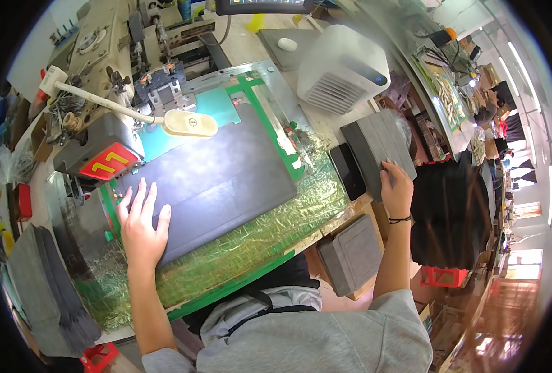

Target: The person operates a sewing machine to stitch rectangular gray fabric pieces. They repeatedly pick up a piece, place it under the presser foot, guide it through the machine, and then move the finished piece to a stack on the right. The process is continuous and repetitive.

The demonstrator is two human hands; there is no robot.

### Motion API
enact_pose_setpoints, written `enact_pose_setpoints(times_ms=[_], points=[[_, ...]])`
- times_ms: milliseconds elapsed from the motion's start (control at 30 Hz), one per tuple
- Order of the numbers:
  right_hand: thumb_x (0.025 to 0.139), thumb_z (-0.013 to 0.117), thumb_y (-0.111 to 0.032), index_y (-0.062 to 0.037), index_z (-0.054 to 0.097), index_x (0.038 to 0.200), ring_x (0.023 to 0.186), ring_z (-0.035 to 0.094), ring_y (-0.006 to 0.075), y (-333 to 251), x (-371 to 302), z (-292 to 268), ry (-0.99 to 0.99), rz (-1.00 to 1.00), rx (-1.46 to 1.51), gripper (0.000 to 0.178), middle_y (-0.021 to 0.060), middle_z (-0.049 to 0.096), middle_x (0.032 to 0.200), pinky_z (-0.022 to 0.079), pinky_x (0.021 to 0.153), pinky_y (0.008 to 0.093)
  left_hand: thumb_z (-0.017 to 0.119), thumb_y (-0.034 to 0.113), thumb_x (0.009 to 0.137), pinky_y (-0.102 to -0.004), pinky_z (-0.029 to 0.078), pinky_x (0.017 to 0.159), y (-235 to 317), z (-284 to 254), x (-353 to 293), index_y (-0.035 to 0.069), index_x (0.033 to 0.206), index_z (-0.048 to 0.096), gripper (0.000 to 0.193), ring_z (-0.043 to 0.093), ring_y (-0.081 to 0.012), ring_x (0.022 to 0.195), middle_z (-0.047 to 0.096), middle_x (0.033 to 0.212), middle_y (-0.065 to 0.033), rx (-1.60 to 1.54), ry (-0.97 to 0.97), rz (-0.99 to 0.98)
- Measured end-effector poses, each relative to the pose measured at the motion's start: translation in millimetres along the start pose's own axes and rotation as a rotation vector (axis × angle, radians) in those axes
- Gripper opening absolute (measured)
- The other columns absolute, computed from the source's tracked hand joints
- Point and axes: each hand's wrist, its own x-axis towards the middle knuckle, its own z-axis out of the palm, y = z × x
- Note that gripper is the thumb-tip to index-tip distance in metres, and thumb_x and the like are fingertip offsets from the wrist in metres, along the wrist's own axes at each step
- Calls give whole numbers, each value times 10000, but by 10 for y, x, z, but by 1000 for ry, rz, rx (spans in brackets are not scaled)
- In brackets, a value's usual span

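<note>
A large dark grey panel (232, 180) lies under the machine head, bright where the lamp shines on it. My left hand (142, 225) rests flat on the panel's left end, fingers stretched out and holding nothing. Off to the right is a small stack of grey folded covers (375, 149). Its near right edge is pinched between the thumb and bent fingers of my right hand (397, 188); how many layers they take in is hidden. A black phone (347, 172) lies right beside this stack. Teal sheet (217, 107) and green frame strips border the panel's far side.
The machine head (102, 146) and a white lamp arm (190, 124) overhang the left. A white fan-like unit (344, 68) stands at the back right. Grey covers hang in a pile (49, 292) at the left; another grey cover (350, 255) sits in a box below.
</note>
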Motion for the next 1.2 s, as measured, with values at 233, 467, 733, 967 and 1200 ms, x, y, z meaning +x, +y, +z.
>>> enact_pose_setpoints(times_ms=[233, 467, 733, 967, 1200], points=[[928, 573, 80, -153, 642, 1473, 1255, 672, 415, -114, 25, -27, -68, -273, -211, 596, 205, 679, 1378, 568, 1028, 476, 709, 301, 1006, -502, 349, 1253, 20, 2, 3, 67, 1449, 685, 501, 489, -399, 1440, 605, 1571, -120, -9, 5, -2], [854, 528, 149, -128, 535, 1572, 1227, 674, 439, -188, 233, -119, -137, -79, -107, 770, 243, 696, 1350, 553, 1021, 498, 747, 312, 971, -503, 397, 1223, 20, -21, -3, 63, 1416, 707, 511, 508, -419, 1415, 628, 1536, -142, -9, 39, -12], [959, 560, 91, 22, 716, 1347, 1183, 723, 401, -276, -209, -380, 81, -111, -35, 423, 238, 741, 1295, 573, 983, 447, 810, 311, 907, -514, 459, 1168, -30, 58, -45, 33, 1284, 762, 471, 562, -401, 1348, 693, 1425, -141, -73, 181, 23], [963, 626, 29, 13, 767, 1212, 1210, 709, 386, -1715, -541, -127, -97, -684, 201, 287, 195, 763, 1256, 512, 1077, 519, 866, 263, 827, -482, 512, 1090, -9, 24, -38, 75, 1259, 774, 481, 633, -348, 1202, 723, 1286, -115, -151, 214, 153], [860, 699, -37, -120, 807, 1151, 1237, 682, 316, -2431, -288, 387, -217, -921, 377, 322, 51, 774, 1267, 478, 1120, 509, 800, 79, 771, -437, 570, 951, -25, 10, -87, 106, 1231, 790, 460, 672, -317, 1095, 728, 1265, -101, -194, 218, 274]])
